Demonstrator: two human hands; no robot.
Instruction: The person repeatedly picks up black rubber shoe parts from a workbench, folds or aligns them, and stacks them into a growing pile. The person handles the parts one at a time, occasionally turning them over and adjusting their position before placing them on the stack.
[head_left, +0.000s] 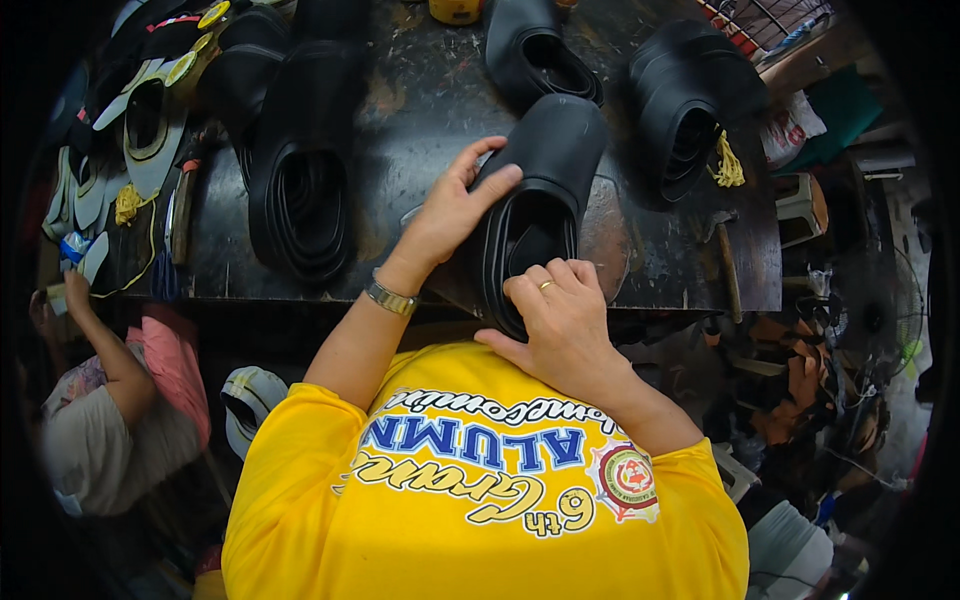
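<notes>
A yellow shirt (480, 480) with printed lettering fills the bottom of the view, and both bare forearms rise from it to the bench (420, 110). The right hand (560, 315), with a ring on one finger, grips the near end of a black shoe (545, 190) at the bench's near edge, fingers curled over the rim of its opening. The left hand (455, 205), a metal watch (390, 297) at its wrist, lies on the shoe's left side, fingers spread and pressing the upper, thumb raised. The shoe lies with its toe pointing toward the far edge. More black shoes sit on the bench: a stack (300, 180) toward the left edge, one (535, 50) at the far edge, a nested pile (685, 100) near the right far corner with a yellow tag (728, 165). Pale insoles (140, 130) crowd the left far corner. Below the left edge another person (110, 400) sits, arm raised.
</notes>
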